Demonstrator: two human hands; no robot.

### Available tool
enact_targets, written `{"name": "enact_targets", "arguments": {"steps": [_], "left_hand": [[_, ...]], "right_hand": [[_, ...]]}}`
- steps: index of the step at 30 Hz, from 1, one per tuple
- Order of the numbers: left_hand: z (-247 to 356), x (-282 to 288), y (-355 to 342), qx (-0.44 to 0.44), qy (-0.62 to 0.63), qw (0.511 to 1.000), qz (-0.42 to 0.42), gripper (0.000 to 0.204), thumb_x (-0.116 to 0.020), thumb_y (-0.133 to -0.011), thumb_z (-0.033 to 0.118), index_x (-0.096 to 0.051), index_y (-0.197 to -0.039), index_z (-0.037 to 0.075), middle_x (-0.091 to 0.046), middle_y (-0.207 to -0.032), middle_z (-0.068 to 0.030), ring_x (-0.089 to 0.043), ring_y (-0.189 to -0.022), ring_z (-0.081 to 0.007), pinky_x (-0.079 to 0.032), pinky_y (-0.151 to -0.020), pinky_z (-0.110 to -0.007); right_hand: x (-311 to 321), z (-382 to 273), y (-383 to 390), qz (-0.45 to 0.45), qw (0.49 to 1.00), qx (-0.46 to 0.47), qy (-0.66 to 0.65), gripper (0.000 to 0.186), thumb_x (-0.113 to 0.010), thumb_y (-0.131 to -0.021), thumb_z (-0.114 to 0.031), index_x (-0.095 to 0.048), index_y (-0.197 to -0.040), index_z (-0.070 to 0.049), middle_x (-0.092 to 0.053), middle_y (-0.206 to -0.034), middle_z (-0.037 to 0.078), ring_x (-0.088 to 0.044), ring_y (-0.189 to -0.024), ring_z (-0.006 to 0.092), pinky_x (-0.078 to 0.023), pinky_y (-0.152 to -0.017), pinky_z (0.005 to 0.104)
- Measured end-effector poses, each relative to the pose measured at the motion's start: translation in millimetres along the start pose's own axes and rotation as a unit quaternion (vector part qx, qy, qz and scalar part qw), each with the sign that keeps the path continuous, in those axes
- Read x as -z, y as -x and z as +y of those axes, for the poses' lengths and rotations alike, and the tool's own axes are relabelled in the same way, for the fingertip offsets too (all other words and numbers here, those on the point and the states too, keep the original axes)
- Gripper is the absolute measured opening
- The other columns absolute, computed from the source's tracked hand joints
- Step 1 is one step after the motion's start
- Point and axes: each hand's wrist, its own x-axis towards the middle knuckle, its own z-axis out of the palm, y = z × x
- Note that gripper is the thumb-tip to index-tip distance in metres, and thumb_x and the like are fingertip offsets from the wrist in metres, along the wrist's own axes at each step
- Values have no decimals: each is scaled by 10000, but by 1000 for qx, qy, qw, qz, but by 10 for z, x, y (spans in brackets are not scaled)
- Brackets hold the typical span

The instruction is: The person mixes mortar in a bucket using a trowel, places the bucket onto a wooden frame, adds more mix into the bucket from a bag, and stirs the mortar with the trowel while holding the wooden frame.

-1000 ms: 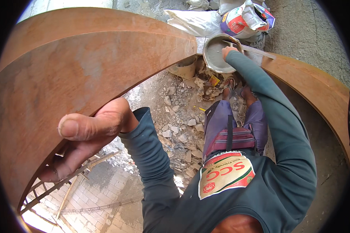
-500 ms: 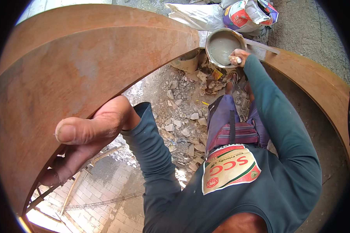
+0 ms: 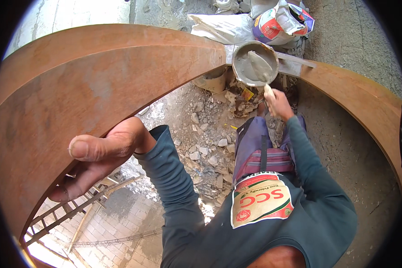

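Note:
My left hand [image 3: 96, 156] rests against the lower edge of a broad, curved brown board [image 3: 89, 85], thumb out and fingers hooked under it, gripping its edge. My right hand [image 3: 278, 103] reaches forward and is closed on the pale handle of a trowel [image 3: 260, 66]. The trowel's blade lies in a round metal pan [image 3: 241, 67] of wet grey mortar. That pan sits on top of the curved board where two sections meet at a grey metal joint [image 3: 295, 64].
Printed sacks [image 3: 277, 20] and a white bag [image 3: 219, 27] lie beyond the board. Broken rubble [image 3: 205, 143] covers the ground below me. A metal grid [image 3: 76, 210] and a tiled floor show far down at the lower left. A concrete wall [image 3: 357, 40] rises on the right.
My right hand drew back from the pan's rim to just below it, and the trowel blade now shows in the mortar. My left hand stayed on the board's edge.

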Motion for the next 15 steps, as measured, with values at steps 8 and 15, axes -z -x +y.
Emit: {"name": "enact_targets", "arguments": {"steps": [8,15], "left_hand": [[32,-7,57,19,-15,1000,16,808,-636,-818,406,-234,-1363,-34,-377,-1213,-253,-478,-1104,-333,-433,-892,-438],[84,-29,24,28,5,1000,-1,771,-601,-851,369,-205,-1365,-49,-368,-1232,-227,-452,-1137,-315,-437,-886,-463]], "right_hand": [[-15,677,-798,66,981,-60,174,301,-615,-817,-225,-563,-830,71,-567,-577,146,-571,-417,235,-420,-376,372],[131,986,-864,176,902,275,282,335,-616,-799,-221,-567,-844,107,-608,-640,201,-607,-486,293,-470,-469,413]]}}
